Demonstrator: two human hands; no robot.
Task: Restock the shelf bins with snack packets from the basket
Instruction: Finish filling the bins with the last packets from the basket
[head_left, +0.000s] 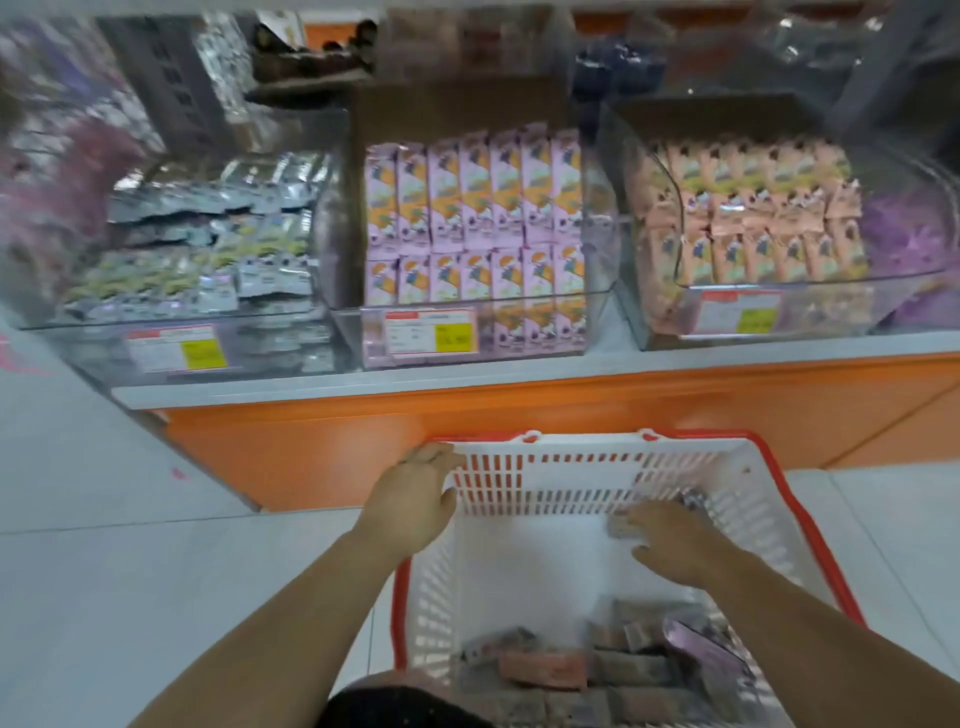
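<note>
A long bench (519, 375) with a grey top and an orange front carries three clear bins side by side. The left bin (291, 358) holds loose silver-grey packets, too blurred to count. The middle bin (467, 302) shows lilac-and-orange packets (475, 197) standing in two rows of seven. The right bin (821, 317) has peach packets in tight rows, its right end cut off by the frame edge. One white basket (519, 483) with a red rim sits on the pale tiled floor just in front of the bench. It holds the snack packets to be stocked: a heap (597, 667) of brown, pink and lilac ones at its near end, too jumbled to count, and a single packet (623, 526) at its far right. Two bare forearms reach forward. The left grip (421, 499) grasps the basket's far left corner, fingers over the rim and thumb against the inside wall. The right grip (670, 545) is inside the basket, palm down, fingers spread on the single packet; motion blur hides whether they pinch it. Three price labels, one on each bin front (176, 349), are unreadable.
</note>
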